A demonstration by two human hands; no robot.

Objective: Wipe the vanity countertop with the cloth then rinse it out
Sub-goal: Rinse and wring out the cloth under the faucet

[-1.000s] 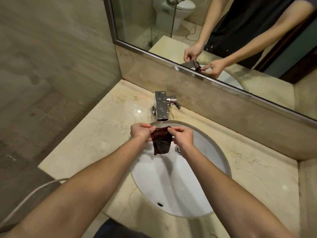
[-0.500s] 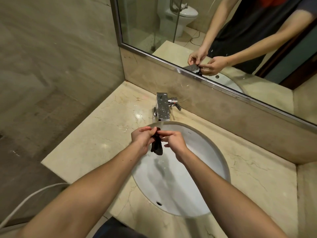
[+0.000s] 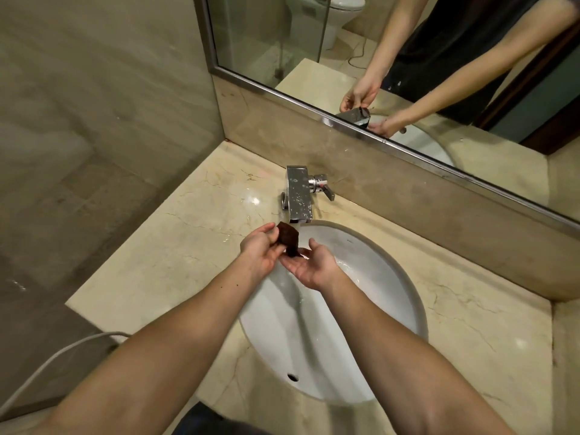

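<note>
A beige stone-look wall fills the left of the frame and darkens lower down, perhaps where the floor begins. At upper right, a steel-framed mirror reflects a white toilet and a glass partition. A pale hose crosses the lower left.

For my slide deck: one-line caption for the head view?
Left hand holds the dark cloth under the faucet, right hand open beneath it, over the sink.

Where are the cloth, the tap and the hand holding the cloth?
cloth [image 3: 288, 238]: head view, middle of its dark fold.
tap [image 3: 298, 196]: head view, top of the chrome spout.
left hand [image 3: 261, 251]: head view, middle of the hand gripping the cloth.
</note>
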